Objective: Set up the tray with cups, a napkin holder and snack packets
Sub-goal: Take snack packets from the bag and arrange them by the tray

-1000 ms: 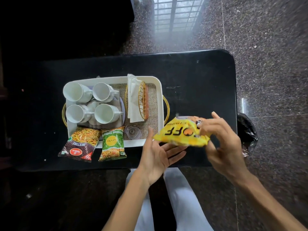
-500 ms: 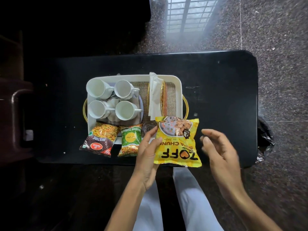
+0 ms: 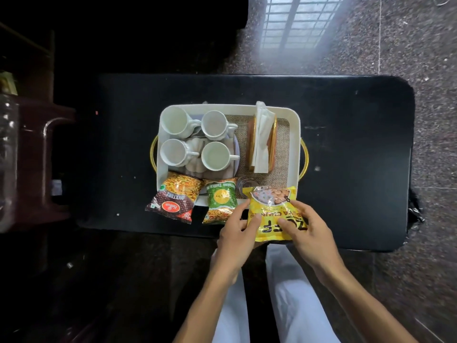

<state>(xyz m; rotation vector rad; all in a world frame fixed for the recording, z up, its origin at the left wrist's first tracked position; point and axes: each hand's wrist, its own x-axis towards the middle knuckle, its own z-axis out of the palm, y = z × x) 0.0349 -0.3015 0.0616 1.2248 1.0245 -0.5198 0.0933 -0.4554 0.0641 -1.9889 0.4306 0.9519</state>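
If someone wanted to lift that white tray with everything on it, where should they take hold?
Probably by the two gold loop handles, the left handle and the right handle, one on each short end of the tray. Come in from both sides at once and lift level: the cups sit to one side and snack packets overhang the near rim, so a one-sided grip would likely tip it.

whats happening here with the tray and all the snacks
A person is setting up a white tray on a black table. Both hands, left hand and right hand, hold a yellow snack packet propped against the tray's near edge, beside a green packet and a mixture packet leaning there too. Four white cups and a napkin holder sit in the tray.
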